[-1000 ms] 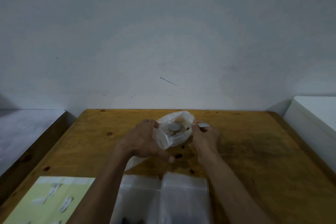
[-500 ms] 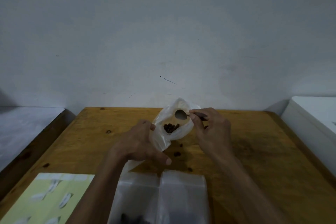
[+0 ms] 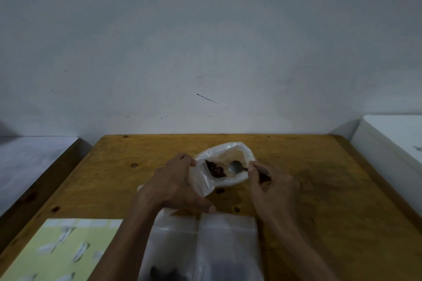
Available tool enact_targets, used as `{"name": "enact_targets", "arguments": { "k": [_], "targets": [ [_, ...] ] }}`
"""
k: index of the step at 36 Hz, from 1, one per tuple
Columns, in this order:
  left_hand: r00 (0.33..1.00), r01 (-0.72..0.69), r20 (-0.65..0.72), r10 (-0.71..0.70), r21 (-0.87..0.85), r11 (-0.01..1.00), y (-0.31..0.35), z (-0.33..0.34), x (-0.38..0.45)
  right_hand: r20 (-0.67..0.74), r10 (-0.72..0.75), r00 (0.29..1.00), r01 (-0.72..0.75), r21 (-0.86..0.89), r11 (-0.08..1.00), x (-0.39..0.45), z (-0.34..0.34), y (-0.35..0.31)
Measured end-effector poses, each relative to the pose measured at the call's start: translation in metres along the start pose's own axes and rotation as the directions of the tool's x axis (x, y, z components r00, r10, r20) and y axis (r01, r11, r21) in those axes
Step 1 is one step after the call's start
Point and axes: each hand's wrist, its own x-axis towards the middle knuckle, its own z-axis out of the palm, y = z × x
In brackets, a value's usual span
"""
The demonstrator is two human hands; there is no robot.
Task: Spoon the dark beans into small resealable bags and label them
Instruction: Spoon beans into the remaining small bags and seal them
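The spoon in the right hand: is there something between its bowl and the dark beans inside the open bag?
Nothing visible. The spoon bowl is already inside the open bag, just right of the dark beans. The left hand holds the bag's mouth open; the right hand grips the handle.

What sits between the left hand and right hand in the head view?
The open plastic bag, held by the left hand. Inside it lie dark beans and the bowl of the spoon, held by the right hand.
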Motion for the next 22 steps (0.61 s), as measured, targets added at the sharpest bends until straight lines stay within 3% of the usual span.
{"name": "enact_targets", "arguments": {
  "k": [4, 13, 19, 22],
  "targets": [
    [1.000, -0.002, -0.015, 0.002, -0.023, 1.000, -0.001, 0.000, 0.000, 0.005, 0.104, 0.995, -0.105, 0.021, 0.994, -0.004, 0.002, -0.001],
    [0.998, -0.038, -0.052, 0.033, -0.080, 0.996, 0.002, 0.003, 0.003, 0.067, 0.419, 0.906, -0.416, 0.337, 0.845, -0.015, 0.018, -0.005],
    [0.997, -0.036, -0.065, 0.029, -0.110, 0.993, 0.002, 0.004, 0.003, 0.056, 0.332, 0.942, -0.334, 0.276, 0.901, -0.020, 0.009, -0.010],
    [0.997, -0.046, -0.070, 0.039, -0.102, 0.994, 0.002, 0.005, 0.003, 0.077, 0.372, 0.925, -0.378, 0.282, 0.882, -0.020, 0.011, -0.012]
  ]
}}
